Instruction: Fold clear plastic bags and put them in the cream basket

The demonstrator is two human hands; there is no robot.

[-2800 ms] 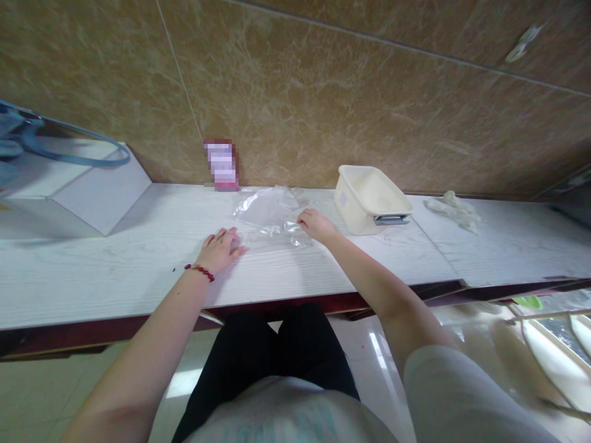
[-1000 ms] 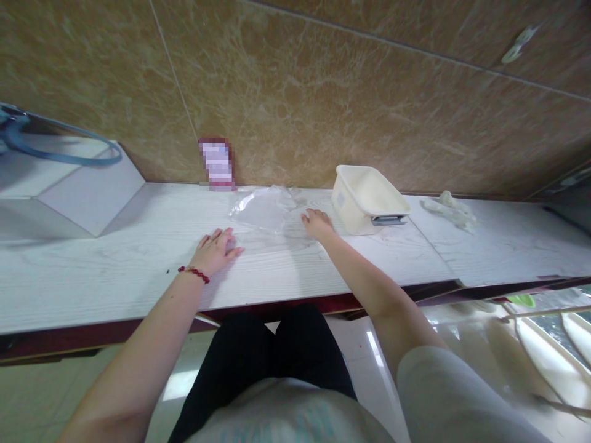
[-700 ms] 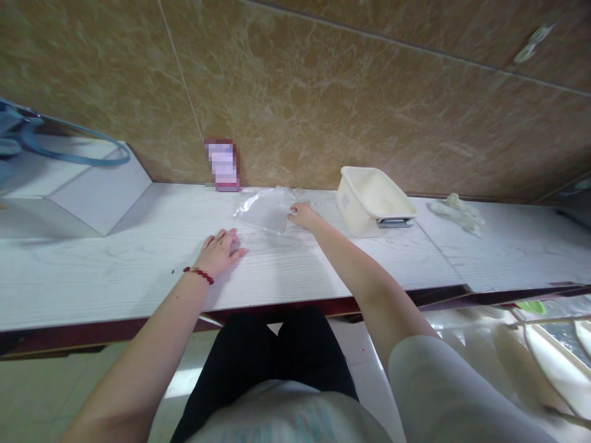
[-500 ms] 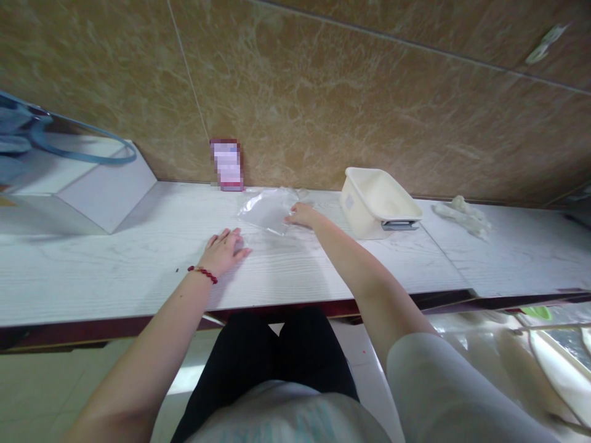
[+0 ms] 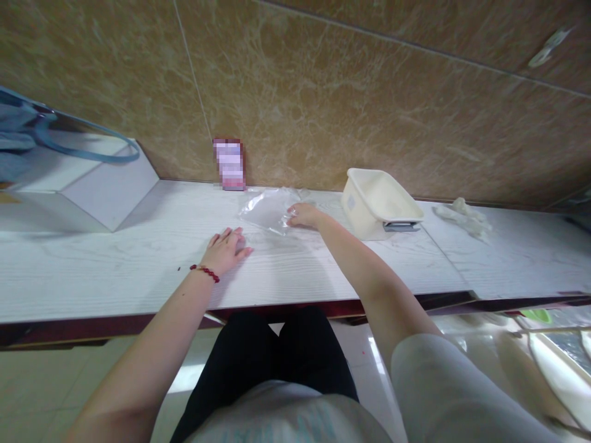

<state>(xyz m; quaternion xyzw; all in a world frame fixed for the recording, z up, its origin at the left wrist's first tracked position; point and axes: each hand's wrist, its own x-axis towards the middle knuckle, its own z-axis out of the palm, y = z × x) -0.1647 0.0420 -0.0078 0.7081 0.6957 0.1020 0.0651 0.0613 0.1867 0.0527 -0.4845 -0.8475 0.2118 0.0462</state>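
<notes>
A clear plastic bag [image 5: 265,210] lies on the white wood-grain table [image 5: 152,258], close to the wall. At its right edge is my right hand [image 5: 305,215], fingers bent and closed on the thin plastic; the fingertips are partly hidden by glare. My left hand [image 5: 225,251] rests palm down on the table, fingers spread and holding nothing, just to the near left of the bag. A red bead bracelet [image 5: 205,272] circles the left wrist.
A cream plastic bin [image 5: 362,215] with a grey handle stands right of my right hand. Beyond it lie crumpled whitish gloves [image 5: 464,216]. A blurred phone [image 5: 229,165] leans on the wall. At left sits a white box [image 5: 111,184] with a blue strap [image 5: 92,155] over it.
My right hand has shifted very slightly to the right at the bag's edge. The left hand stays flat on the table. The whole view has moved a little.
</notes>
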